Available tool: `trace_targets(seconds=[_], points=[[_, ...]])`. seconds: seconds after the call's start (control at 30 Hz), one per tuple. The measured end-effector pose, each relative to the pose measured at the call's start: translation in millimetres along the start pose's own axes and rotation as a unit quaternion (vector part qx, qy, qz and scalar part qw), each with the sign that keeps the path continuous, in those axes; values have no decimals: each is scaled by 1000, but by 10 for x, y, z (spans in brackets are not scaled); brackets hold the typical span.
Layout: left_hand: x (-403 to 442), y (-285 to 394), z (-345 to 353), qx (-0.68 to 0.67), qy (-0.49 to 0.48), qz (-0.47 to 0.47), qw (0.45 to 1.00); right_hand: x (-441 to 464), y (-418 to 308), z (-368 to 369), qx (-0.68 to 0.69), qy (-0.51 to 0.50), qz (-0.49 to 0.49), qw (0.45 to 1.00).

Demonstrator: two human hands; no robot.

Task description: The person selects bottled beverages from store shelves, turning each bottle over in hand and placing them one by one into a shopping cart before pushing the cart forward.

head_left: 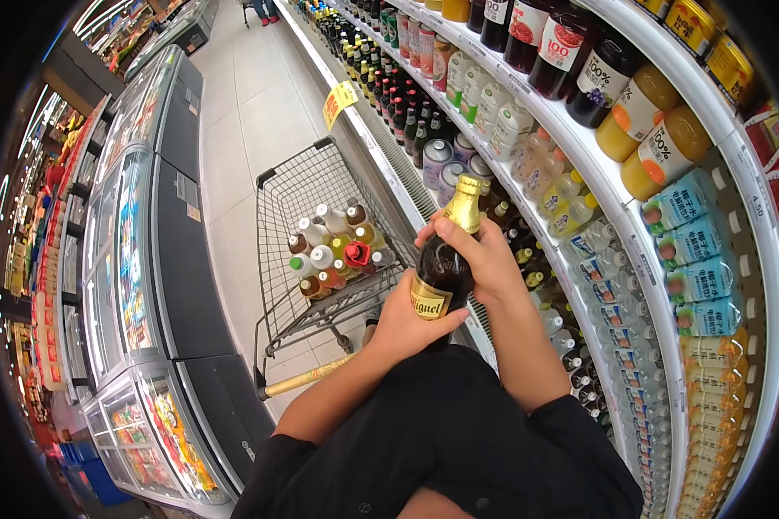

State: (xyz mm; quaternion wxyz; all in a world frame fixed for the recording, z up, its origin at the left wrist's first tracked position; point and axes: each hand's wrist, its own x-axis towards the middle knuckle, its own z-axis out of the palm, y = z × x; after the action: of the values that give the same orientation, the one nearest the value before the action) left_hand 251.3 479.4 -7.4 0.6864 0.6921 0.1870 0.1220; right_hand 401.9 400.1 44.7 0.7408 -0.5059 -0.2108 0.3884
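A dark glass bottle [446, 264] with gold foil round its neck and a cream label is held in both hands in front of the chest, its neck pointing up and slightly right. My left hand [411, 313] wraps round the lower part beside the label. Higher up, my right hand [480, 255] grips the bottle just below the foil, thumb across the front. Left of the hands stands a wire shopping cart [277, 216] holding several bottles [322, 257] with white, red, green and dark caps. Its yellow handle [307, 378] lies below my left forearm.
Curved shelves [614, 173] of juice, water and beer bottles rise along the right. Chest freezers [169, 190] line the left. The tiled aisle [234, 112] runs between them, with a person's legs [264, 10] at its far end. A yellow tag [339, 104] hangs at the shelf edge.
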Motion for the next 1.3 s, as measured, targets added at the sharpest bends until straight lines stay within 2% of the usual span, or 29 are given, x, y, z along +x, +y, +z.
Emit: trace_targets(seconds=[0.07,0.23,0.37,0.53,0.6,0.63,0.67,0.7,0.73,0.83,0.9,0.97,1.03,1.07,1.1,1.17,1.27,1.3], points=[[49,-14,-18,26,-6,-23,999,38,11,-22,19,24,11,999],[81,-17,-166,12,-104,18,994,105,13,-110,32,25,40,998],[79,10,-204,-10,-113,13,993,136,33,-123,28,-2,39,999],[33,38,-211,43,-77,20,996,146,8,-112,11,-31,43,999],[6,59,-186,74,-37,32,996,123,-56,-49,-103,-6,-17,994],[-1,61,-177,105,1,44,993,120,-65,-30,-104,-7,-16,994],[-2,44,-174,105,2,44,994,113,-70,-11,-160,-14,-24,987],[6,11,-174,172,49,73,981,110,-67,8,-216,-21,-33,976],[21,-24,-176,238,96,101,961,113,-38,68,-192,-11,-45,980],[32,-177,-179,259,131,137,947,127,147,210,-117,33,-38,992],[41,-301,-227,262,133,143,945,80,208,277,-102,33,-61,992],[40,-302,-307,264,137,149,943,26,216,321,-170,26,-88,981],[2,-197,-525,329,59,126,934,5,221,363,-189,17,-104,976],[22,-292,-723,325,42,180,928,-4,206,380,-238,8,-121,964],[41,-162,-876,324,43,179,928,-5,198,389,-287,-1,-138,948],[42,355,-1072,268,78,206,938,25,261,386,-306,-9,-101,947],[-65,873,-1110,303,30,222,926,77,432,422,-354,-80,-226,904],[-76,910,-1091,303,31,222,926,86,473,443,-354,-80,-227,904]])
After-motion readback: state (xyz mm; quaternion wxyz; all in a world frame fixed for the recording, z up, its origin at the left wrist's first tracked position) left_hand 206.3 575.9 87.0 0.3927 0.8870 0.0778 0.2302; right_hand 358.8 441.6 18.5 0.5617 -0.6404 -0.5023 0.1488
